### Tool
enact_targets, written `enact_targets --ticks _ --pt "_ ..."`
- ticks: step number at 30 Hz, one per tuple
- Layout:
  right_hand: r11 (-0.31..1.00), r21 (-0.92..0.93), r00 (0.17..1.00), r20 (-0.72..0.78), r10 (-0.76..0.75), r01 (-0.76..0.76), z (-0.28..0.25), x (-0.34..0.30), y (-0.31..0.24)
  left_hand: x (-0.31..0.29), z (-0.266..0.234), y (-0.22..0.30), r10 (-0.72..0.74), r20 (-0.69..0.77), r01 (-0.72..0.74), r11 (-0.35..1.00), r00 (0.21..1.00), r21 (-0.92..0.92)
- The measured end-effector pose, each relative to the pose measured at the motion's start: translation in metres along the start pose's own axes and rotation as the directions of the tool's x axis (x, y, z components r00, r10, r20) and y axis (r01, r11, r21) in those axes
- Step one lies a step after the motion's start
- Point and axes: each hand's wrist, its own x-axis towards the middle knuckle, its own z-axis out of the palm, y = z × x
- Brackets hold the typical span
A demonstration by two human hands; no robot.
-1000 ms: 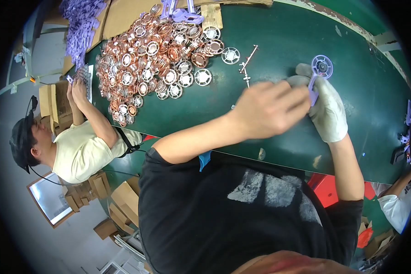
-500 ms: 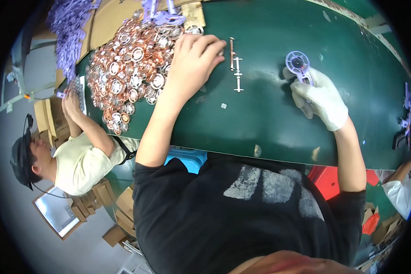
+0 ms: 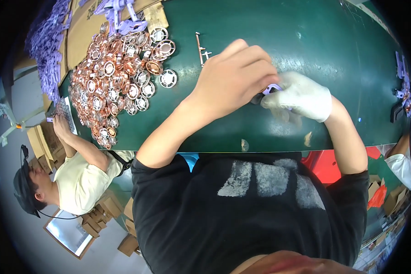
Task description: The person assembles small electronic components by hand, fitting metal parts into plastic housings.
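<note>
My right hand point(image 3: 306, 97), in a white glove, grips a purple plastic part with a ring-shaped end point(image 3: 273, 87). Over its near side bends my bare left hand point(image 3: 235, 75), fingers closed together against the ring. What the left fingertips pinch is hidden behind them. Left of my hands spreads a heap of copper and silver wheel-shaped discs point(image 3: 108, 86), with a silver disc point(image 3: 168, 78) at its right edge. A thin copper-coloured strip point(image 3: 199, 45) and a pale strip point(image 3: 206, 55) lie beyond my left wrist, partly covered by the hand.
Purple plastic parts point(image 3: 48, 50) are piled on cardboard point(image 3: 84, 32) at the far left, others point(image 3: 118, 16) behind the discs. More purple parts point(image 3: 403, 86) lie at the right edge. A co-worker point(image 3: 77, 176) handles a small piece on the left. The green table's edge point(image 3: 223, 152) runs before me.
My left hand has left the disc heap and moved right to the purple part. My right hand has come slightly left and lower, tilting the ring. The view has shifted a little.
</note>
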Motion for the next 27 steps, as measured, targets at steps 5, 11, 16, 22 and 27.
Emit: enact_targets --ticks 5,11,16,22,27 --pt "0.997 0.067 0.999 -0.004 -0.033 0.033 -0.002 -0.002 0.002 -0.002 -0.013 0.001 -0.147 -0.058 0.133 0.971 0.987 -0.199" --pt "0.996 0.090 1.000 0.026 -0.014 0.011 -0.008 0.001 0.009 -0.014 -0.015 -0.011 -0.046 0.105 0.058 0.992 0.993 -0.116" --pt "0.994 0.096 0.997 0.038 -0.062 0.058 -0.003 -0.001 0.005 -0.014 -0.013 -0.005 -0.030 0.096 0.038 0.996 0.995 -0.083" --pt "0.904 -0.236 0.836 -0.352 -0.422 0.356 0.016 0.007 0.017 -0.007 -0.010 -0.007 -0.156 0.018 0.149 0.897 0.988 -0.416" --pt "0.754 -0.550 0.688 -0.390 -0.612 0.359 0.021 0.012 0.027 -0.015 -0.002 -0.002 -0.368 0.159 0.362 0.589 0.916 -0.723"
